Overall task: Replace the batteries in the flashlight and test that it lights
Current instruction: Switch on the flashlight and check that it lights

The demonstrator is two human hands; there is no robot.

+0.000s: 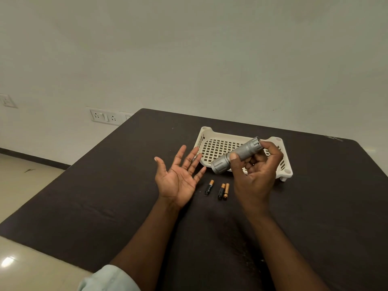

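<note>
Three batteries (pixel 218 190) lie on the dark table (pixel 105 196) in the head view, one apart and two side by side, just in front of the cream basket (pixel 210 131). The right hand (pixel 255 173) holds the silver flashlight (pixel 237 155) above the basket, thumb and curled fingers wrapped round its barrel. The left hand (pixel 178 177) hovers beside it, palm up, fingers spread and holding nothing. Both end caps look to be on, though the far end is partly hidden. Whether these batteries are old or new cannot be told, so swapping, closing and testing seemingly remain.
</note>
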